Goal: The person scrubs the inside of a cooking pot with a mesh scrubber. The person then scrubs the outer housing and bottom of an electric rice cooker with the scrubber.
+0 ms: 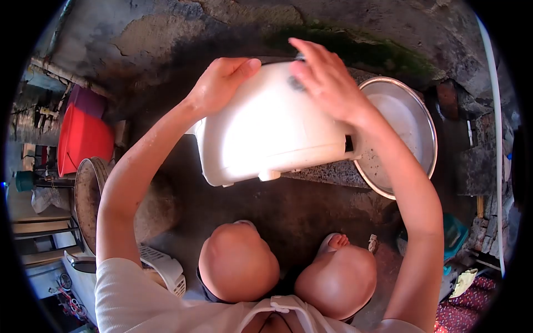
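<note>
A large white plastic appliance or casing, brightly lit, lies tilted in front of me on a low stone slab. My left hand is on its upper left edge, the fingers wrapped over the rim and the thumb pointing right. My right hand is at its upper right part, fingers apart and pointing up and left, beside a small dark grey patch on the casing. Whether the right palm touches the surface is unclear. Right of the casing, partly behind my right forearm, rests a wide round metal basin.
A red basin stands at the left, above a round rusty-rimmed container. A white perforated basket lies lower left. A teal container sits lower right. A rough wall rises behind; a white pipe runs down the right.
</note>
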### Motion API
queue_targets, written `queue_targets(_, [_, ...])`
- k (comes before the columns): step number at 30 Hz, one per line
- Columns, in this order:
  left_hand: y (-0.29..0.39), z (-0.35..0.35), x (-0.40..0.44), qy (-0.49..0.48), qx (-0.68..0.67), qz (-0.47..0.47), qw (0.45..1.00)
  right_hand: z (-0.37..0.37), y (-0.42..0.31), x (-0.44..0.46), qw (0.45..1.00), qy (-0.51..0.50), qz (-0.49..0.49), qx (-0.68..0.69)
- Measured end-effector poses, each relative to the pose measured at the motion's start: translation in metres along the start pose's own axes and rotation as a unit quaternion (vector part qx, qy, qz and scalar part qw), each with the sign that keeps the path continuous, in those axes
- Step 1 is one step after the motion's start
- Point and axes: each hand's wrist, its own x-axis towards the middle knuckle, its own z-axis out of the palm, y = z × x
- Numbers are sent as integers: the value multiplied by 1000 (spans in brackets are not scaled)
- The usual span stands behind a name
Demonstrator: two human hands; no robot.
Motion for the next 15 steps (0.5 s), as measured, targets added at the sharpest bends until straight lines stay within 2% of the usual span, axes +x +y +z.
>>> queue_targets(1, [-2, -1, -2, 13, 14, -9, 1000, -3, 30, -5, 985, -37, 88, 143])
queue_targets(4, [-3, -1, 2, 46, 61, 3, 997, 1, 34, -19, 978, 0, 154, 137])
queue_targets(5, [-3, 2, 3, 49, 64, 4, 997, -1, 13, -17, 988, 16, 105, 108])
queue_targets(6, [-3, 5, 3, 51, 68, 2, 996, 0, -13, -17, 997, 16, 66, 21])
queue_targets(8, [-1, 8, 0, 63, 48, 17, 997, 6, -31, -23, 997, 2, -47, -61])
queue_targets(12, [1, 7, -1, 72, 40, 17, 996, -2, 5, -35, 999, 23, 24, -4])
queue_targets(15, [4, 10, 3, 68, 49, 25, 996, -3, -47, -58, 996, 27, -62, -65])
